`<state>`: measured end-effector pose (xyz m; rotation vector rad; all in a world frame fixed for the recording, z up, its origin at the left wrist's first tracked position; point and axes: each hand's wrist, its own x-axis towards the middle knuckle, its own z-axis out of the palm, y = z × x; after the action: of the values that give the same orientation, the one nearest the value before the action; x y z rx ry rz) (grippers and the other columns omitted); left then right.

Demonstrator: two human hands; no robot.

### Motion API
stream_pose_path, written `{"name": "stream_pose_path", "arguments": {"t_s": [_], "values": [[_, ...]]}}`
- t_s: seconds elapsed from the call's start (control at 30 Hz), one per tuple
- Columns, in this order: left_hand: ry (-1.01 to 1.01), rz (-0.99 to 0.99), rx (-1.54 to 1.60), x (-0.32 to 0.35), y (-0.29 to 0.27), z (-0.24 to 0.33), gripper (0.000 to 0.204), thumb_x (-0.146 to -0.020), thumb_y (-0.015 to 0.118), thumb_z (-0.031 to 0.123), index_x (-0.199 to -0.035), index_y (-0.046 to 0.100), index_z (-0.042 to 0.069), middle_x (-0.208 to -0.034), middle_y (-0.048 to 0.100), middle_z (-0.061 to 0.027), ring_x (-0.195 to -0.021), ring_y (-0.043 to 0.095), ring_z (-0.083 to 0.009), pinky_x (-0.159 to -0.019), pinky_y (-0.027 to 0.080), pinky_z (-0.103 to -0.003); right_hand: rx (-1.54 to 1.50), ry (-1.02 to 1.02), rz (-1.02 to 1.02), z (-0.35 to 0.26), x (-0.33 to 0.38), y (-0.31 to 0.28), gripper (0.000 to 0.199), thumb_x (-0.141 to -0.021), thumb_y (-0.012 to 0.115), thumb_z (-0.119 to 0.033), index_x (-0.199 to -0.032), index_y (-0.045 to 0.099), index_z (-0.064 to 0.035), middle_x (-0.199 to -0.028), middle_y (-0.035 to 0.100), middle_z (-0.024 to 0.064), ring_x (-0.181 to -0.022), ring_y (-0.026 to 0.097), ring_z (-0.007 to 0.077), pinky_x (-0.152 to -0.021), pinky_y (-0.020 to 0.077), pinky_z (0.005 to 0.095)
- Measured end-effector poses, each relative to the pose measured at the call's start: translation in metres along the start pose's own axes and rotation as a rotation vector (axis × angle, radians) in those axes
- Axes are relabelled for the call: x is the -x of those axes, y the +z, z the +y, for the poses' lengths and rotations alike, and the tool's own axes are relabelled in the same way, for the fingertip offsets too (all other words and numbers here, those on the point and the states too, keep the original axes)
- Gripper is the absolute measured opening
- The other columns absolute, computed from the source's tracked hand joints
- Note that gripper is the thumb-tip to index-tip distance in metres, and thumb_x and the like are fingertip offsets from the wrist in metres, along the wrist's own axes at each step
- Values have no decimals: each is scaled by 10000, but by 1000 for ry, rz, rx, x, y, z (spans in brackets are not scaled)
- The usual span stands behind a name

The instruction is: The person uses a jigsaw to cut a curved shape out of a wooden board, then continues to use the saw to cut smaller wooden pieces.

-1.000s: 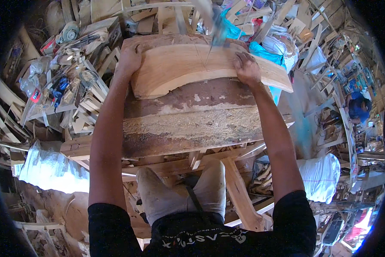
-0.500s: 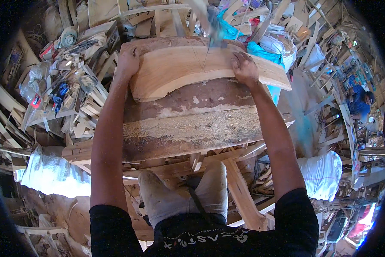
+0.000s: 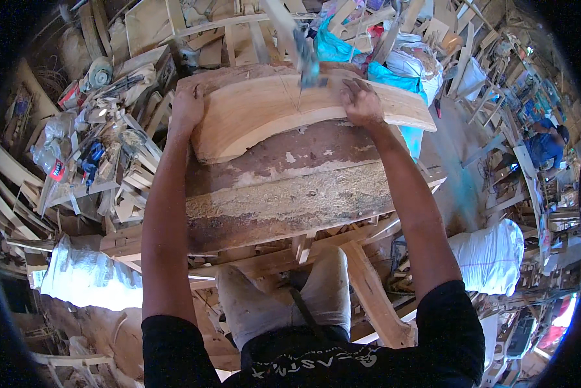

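A pale curved wooden board [image 3: 258, 107] lies across a worn wooden work surface [image 3: 284, 187] dusted with sawdust. Dark lines meet in a V near its middle. My left hand [image 3: 188, 107] is closed around the board's left end. On its right part, my right hand [image 3: 363, 103] presses down with bent fingers gripping it. Between my hands, above the board's far side, hangs a pale bar with a blurred grey-teal end [image 3: 308, 64]; I cannot make out what kind of tool it is.
Wood offcuts and tools crowd a bench [image 3: 109, 139] at left. Turquoise bags [image 3: 332, 45] and white sacks stand behind and right. A large white sack [image 3: 491, 255] sits beside my right arm. Another person [image 3: 544, 147] is at the far right. Wooden beams [image 3: 381, 297] cross below the work surface.
The blurred grey-teal end has shifted left and toward me, over the board. Both hands keep their places on the board; the whole view has moved slightly.
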<state>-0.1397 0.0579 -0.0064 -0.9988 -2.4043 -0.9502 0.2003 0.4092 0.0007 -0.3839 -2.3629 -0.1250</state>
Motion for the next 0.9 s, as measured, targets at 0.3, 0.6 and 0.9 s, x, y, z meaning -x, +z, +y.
{"name": "stream_pose_path", "arguments": {"t_s": [0.3,0.6,0.9], "values": [[-19,13,8,7,-18,19,380,-1063,517,295,-1246,709,22,-1212,703,-278,-1156,655,-463,-1021,517,-510,-11,78,-70,-3,-2,0,413,-989,608,-287,-1343,658,-81,-1377,647,241,-1292,596,432,-1108,479,522],[-64,-5,-25,7,-18,20,364,-1043,549,276,-1254,708,25,-1277,690,-259,-1203,639,-449,-1055,506,-486,-40,96,-122,-7,-2,0,520,-991,587,-413,-1442,610,-153,-1480,574,268,-1334,557,501,-1144,432,592],[84,-301,-328,54,-50,161,571,-1059,440,488,-1530,513,172,-1565,500,-201,-1557,286,-421,-1240,181,-666,131,149,-300,29,9,7,627,-1053,457,-510,-1587,457,-181,-1614,434,259,-1478,413,493,-1209,299,664]]}}
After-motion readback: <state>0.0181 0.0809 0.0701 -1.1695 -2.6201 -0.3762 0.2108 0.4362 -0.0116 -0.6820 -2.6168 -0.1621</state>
